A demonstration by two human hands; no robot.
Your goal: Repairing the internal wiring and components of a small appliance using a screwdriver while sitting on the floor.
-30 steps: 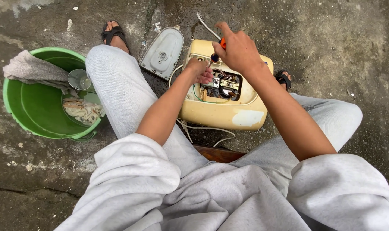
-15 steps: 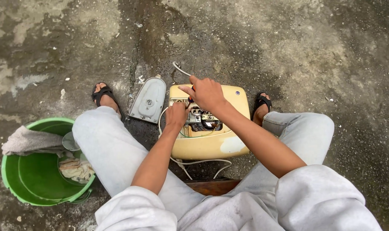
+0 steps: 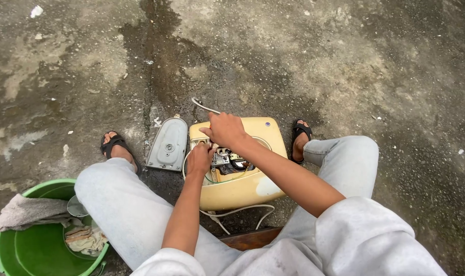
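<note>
- Cream-yellow plastic appliance casing [image 3: 245, 186] lies opened on the wet concrete floor [image 3: 319, 66] between the knees, long axis 12-to-6.
- Left hand [image 3: 199, 158] grips its 9 o'clock edge, nearer.
- Right hand [image 3: 224, 130] curled at 12 o'clock; whatever it holds is hidden.
- Grey oval cover [image 3: 167, 145] lies just beside, at 9.

The casing [image 3: 242, 186] at centre frame looks like smooth, yellowed plastic with a dull sheen; its opened middle shows dark metal parts. Just left lies a grey cover [image 3: 167, 145], matt plastic. The bucket [image 3: 7, 255] at lower left is glossy green plastic, a limp cloth [image 3: 28, 212] draped over its rim. The floor [image 3: 344, 61] is rough, stained concrete.
</note>
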